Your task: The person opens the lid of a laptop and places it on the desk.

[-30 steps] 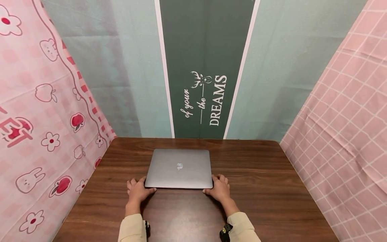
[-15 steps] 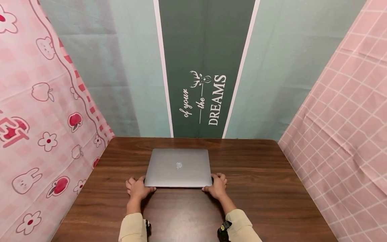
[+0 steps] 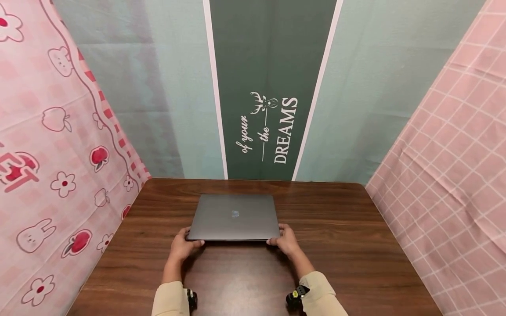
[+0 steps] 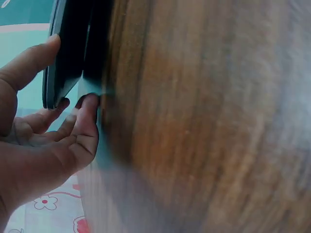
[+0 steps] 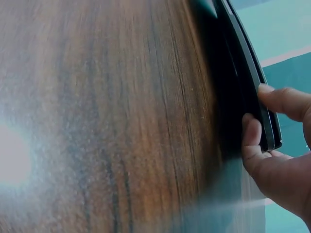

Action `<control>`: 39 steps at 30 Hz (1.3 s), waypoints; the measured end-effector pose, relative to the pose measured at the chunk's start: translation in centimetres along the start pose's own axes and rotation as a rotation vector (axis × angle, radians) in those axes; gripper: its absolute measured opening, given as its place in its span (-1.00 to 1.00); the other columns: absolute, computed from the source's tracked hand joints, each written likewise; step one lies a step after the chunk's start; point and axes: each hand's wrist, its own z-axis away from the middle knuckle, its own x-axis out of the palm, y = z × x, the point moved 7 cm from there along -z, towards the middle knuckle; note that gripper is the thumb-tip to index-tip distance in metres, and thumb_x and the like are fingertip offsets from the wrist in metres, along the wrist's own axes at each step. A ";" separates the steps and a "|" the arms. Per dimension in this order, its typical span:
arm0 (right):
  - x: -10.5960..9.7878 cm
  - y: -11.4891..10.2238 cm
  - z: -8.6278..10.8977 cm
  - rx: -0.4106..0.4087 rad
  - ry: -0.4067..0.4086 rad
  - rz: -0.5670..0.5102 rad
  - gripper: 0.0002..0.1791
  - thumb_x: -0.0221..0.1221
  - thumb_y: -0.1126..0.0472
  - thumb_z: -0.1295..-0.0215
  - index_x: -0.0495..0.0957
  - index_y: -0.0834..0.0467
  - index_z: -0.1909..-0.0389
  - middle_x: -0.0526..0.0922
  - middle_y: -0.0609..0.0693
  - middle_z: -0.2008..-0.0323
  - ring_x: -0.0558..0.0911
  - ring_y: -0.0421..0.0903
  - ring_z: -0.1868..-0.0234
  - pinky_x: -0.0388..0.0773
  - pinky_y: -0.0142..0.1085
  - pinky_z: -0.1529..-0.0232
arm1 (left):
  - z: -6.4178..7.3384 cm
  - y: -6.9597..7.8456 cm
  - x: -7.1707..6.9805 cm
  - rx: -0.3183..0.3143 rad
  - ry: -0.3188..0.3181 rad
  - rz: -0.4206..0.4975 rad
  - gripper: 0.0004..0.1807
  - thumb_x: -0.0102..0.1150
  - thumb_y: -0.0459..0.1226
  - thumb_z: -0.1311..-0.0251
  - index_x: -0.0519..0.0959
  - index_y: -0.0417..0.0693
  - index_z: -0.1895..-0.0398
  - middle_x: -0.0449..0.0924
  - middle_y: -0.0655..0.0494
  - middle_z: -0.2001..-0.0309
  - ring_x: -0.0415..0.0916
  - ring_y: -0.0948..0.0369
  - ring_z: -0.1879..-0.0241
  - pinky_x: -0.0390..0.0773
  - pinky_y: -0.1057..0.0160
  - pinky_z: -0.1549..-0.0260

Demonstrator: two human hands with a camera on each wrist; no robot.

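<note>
While the left hand [image 3: 182, 246] and right hand [image 3: 288, 242] each grasped a near corner of the closed laptop [image 3: 233, 226], its near edge stood raised off the bench [image 3: 336, 259]; whether the far edge touched could not be told. Good handling, by my judgement, called for matched support from both sides, thumbs light on top and fingers firm beneath, lest one corner dip.

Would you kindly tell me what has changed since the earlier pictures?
The near edge of the laptop has risen off the table, with the left hand and right hand holding its near corners. The laptop stays closed, its far edge roughly in place.
</note>
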 end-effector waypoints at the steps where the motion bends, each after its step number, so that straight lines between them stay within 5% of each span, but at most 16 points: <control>1: 0.0 0.0 0.0 0.002 -0.009 -0.029 -0.18 0.34 0.51 0.22 0.16 0.56 -0.13 0.54 0.33 0.21 0.56 0.02 0.29 0.48 -0.23 0.28 | -0.1 0.0 0.0 -0.016 -0.009 0.045 -0.23 0.41 -0.43 0.17 0.27 -0.50 -0.16 0.43 -0.42 0.04 0.44 -0.12 0.11 0.43 0.05 0.19; 6: 0.1 0.4 0.1 0.009 -0.019 -0.093 -0.22 0.33 0.48 0.12 0.14 0.56 -0.14 0.50 0.36 0.16 0.55 -0.01 0.27 0.48 -0.26 0.30 | -0.3 -0.3 0.4 -0.089 -0.041 0.155 -0.24 0.40 -0.46 0.15 0.24 -0.54 -0.14 0.49 -0.35 0.17 0.49 0.09 0.34 0.49 0.21 0.43; 10: 0.1 0.1 0.4 0.004 -0.021 -0.108 -0.16 0.31 0.49 0.09 0.07 0.57 -0.20 0.47 0.40 0.15 0.53 0.02 0.26 0.47 -0.23 0.26 | -0.4 -0.3 0.5 -0.103 -0.028 0.147 -0.23 0.42 -0.38 0.13 0.25 -0.56 -0.12 0.49 -0.28 0.24 0.47 0.14 0.41 0.48 0.22 0.45; 17: 0.4 0.5 -0.1 -0.013 -0.023 -0.083 -0.07 0.30 0.54 0.17 0.02 0.55 -0.26 0.45 0.38 0.18 0.53 0.03 0.29 0.48 -0.24 0.29 | -0.3 -0.3 0.7 -0.083 0.043 0.079 -0.21 0.46 -0.36 0.18 0.25 -0.53 -0.11 0.43 -0.38 0.12 0.44 -0.06 0.18 0.42 0.12 0.24; 24: 0.4 0.3 0.0 -0.068 -0.010 -0.052 -0.08 0.31 0.57 0.20 0.04 0.55 -0.24 0.47 0.33 0.23 0.51 0.05 0.28 0.46 -0.29 0.32 | 0.0 -0.4 0.7 -0.056 0.078 0.068 -0.18 0.47 -0.39 0.22 0.25 -0.49 -0.14 0.45 -0.36 0.09 0.44 -0.08 0.16 0.42 0.15 0.25; 39: -0.7 -1.1 2.0 -0.125 0.001 -0.080 -0.07 0.31 0.55 0.15 0.03 0.47 -0.28 0.38 0.32 0.14 0.50 0.15 0.14 0.47 -0.30 0.25 | 2.2 0.8 0.7 0.008 0.093 0.243 -0.13 0.43 -0.49 0.21 0.20 -0.37 -0.25 0.41 -0.30 0.06 0.41 -0.06 0.13 0.43 0.31 0.31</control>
